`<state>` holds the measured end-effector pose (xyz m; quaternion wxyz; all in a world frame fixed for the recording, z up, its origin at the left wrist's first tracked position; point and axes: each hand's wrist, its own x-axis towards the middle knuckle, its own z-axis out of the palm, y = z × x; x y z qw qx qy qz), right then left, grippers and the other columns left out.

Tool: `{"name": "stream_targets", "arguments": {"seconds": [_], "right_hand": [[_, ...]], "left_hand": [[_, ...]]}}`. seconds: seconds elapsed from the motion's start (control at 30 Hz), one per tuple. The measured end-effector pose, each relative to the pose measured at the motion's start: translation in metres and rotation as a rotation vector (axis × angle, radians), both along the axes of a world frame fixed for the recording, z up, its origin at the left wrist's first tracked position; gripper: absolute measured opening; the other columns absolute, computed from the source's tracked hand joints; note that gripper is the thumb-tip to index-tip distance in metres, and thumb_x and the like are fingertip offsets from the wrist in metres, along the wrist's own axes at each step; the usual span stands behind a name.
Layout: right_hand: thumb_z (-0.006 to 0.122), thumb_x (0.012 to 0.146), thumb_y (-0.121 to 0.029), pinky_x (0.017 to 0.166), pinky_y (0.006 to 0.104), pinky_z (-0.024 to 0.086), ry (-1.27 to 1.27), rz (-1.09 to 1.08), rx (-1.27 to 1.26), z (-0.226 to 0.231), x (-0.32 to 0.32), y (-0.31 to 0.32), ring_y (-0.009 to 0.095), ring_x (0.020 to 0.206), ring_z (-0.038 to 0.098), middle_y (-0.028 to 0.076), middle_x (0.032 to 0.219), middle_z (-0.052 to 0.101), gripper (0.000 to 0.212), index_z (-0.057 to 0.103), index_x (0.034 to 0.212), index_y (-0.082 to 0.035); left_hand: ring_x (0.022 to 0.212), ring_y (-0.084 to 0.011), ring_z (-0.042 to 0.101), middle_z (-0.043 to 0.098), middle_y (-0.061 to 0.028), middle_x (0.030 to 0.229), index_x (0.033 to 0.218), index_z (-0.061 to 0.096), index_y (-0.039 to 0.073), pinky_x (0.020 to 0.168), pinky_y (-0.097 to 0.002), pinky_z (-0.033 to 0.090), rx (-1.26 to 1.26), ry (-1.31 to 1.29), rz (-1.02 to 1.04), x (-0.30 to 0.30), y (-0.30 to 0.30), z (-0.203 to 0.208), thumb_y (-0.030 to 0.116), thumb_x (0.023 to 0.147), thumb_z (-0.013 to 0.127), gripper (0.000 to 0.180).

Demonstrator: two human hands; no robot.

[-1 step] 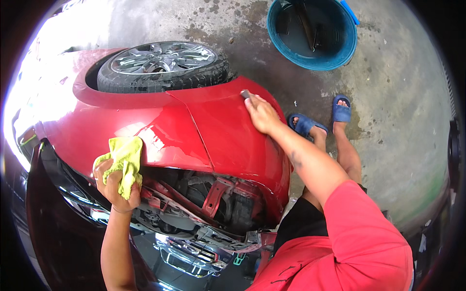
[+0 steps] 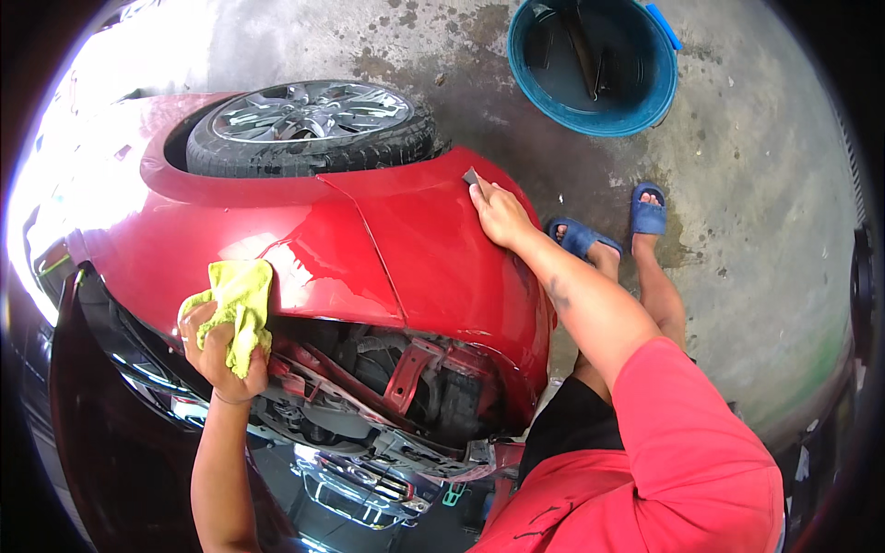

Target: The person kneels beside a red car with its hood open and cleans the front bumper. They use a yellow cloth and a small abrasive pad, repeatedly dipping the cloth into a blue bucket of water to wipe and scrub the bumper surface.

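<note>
1. Glossy red painted car body, curving before me.
2. Round blue plastic bucket, well apart beyond my right hand.
3. Crumpled yellow-green cloth, bunched in my left hand's curled fingers, against the bodywork.
4. Small flat greyish pad, pinched by my right fingers on red paint.

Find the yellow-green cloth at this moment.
In the head view, the yellow-green cloth is left of centre, held in the left hand at the edge of the red bodywork, just left of the open bay.
</note>
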<state>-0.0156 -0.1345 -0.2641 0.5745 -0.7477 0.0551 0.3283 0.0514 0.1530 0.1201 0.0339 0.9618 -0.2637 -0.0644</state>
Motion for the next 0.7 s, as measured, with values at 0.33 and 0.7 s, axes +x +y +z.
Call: {"name": "stream_targets", "arguments": {"seconds": [0.33, 0.7], "right_hand": [[0.038, 0.115, -0.044, 0.129, 0.0549, 0.025, -0.178, 0.155, 0.102, 0.092, -0.001, 0.036, 0.043, 0.158, 0.032, 0.015, 0.170, 0.040, 0.058, 0.042, 0.162, -0.011], [0.051, 0.111, -0.025, 0.123, 0.0508, 0.038, -0.162, 0.036, 0.095, 0.051, -0.003, 0.032, 0.045, 0.138, 0.054, 0.025, 0.150, 0.057, 0.041, 0.057, 0.143, 0.000]], "left_hand": [[0.098, -0.0466, 0.063, 0.065, -0.0261, 0.107, 0.096, 0.063, -0.001, 0.090, -0.0575, 0.048, 0.044, 0.034, 0.046, -0.013, 0.011, 0.009, 0.038, 0.081, 0.068, 0.042], [0.101, -0.0462, 0.061, 0.064, -0.0269, 0.111, 0.097, 0.058, 0.003, 0.092, -0.0614, 0.047, 0.064, 0.065, 0.061, -0.029, 0.034, 0.017, 0.043, 0.081, 0.066, 0.044]]}}
